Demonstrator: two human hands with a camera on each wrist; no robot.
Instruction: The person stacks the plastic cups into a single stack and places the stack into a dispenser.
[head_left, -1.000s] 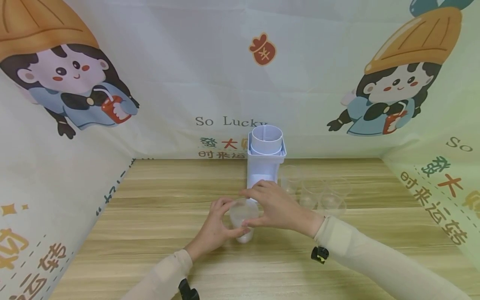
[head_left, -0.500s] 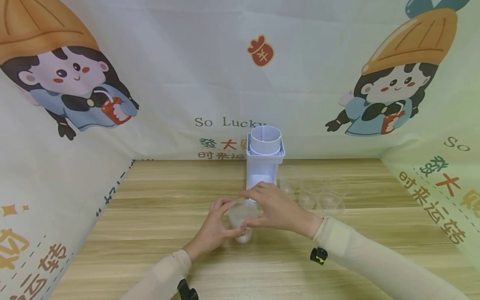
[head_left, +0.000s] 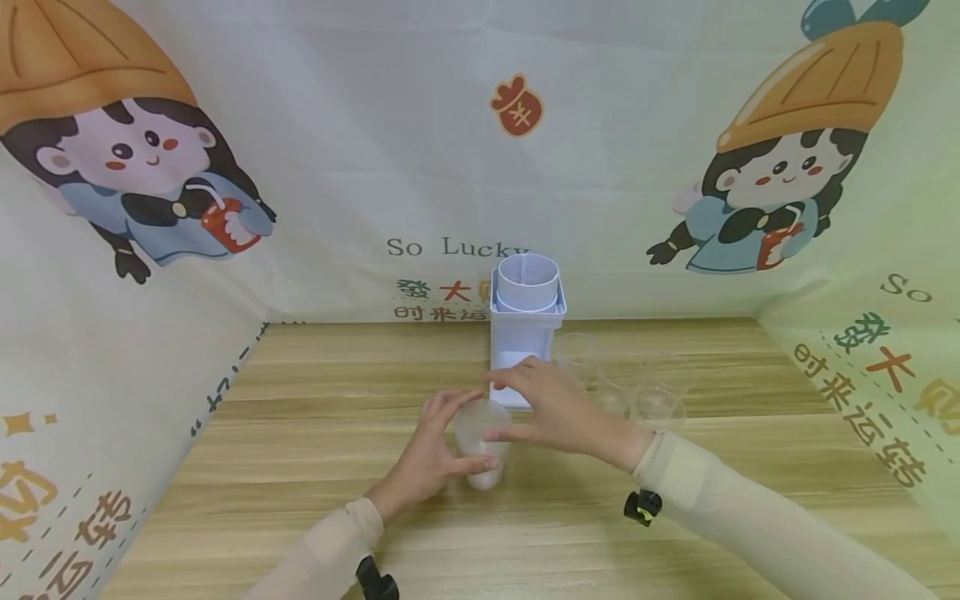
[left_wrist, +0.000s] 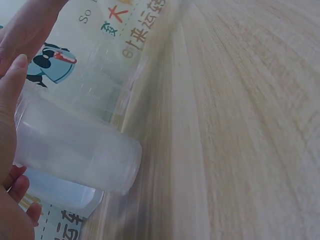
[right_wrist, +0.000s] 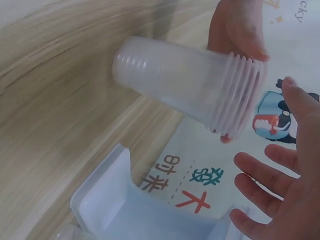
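Observation:
A nested stack of clear plastic cups (head_left: 474,427) is upright near the middle of the table, in front of a pale plastic cup holder (head_left: 521,337). My left hand (head_left: 429,450) grips the stack near its rims, thumb on the near side and fingers on the far side. In the right wrist view, several stacked rims (right_wrist: 240,95) show at the upper end. My right hand (head_left: 558,412) is beside the stack, its fingers spread and apart from the cups. That gap shows plainly in the right wrist view, where the right hand (right_wrist: 285,195) holds nothing.
Several loose clear cups (head_left: 660,404) stand to the right of the holder, behind my right forearm. The holder has a round tube (head_left: 528,287) on top. A printed cloth backdrop (head_left: 360,167) rises at the back and both sides of the wooden table (head_left: 315,400).
My right hand has let go of the cup stack, its fingers and thumb moving slightly off to the right. My left hand keeps its hold on the stack.

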